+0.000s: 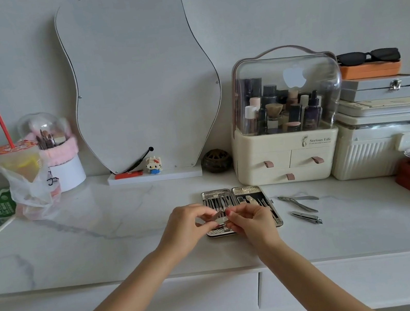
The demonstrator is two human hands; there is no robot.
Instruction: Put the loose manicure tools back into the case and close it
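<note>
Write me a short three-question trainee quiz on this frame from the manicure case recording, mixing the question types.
1. True or false: the manicure case lies open on the table.
2. How many loose tools lie on the table to the right of the case?
A) none B) two C) four
3. Fill in: the left hand and the right hand together pinch one small metal ____ over the case.

Key
1. True: both halves lie flat, with tools in their slots.
2. B: the nippers and, nearer the table edge, the nail clipper.
3. Tool: its exact type is hard to tell.
</note>
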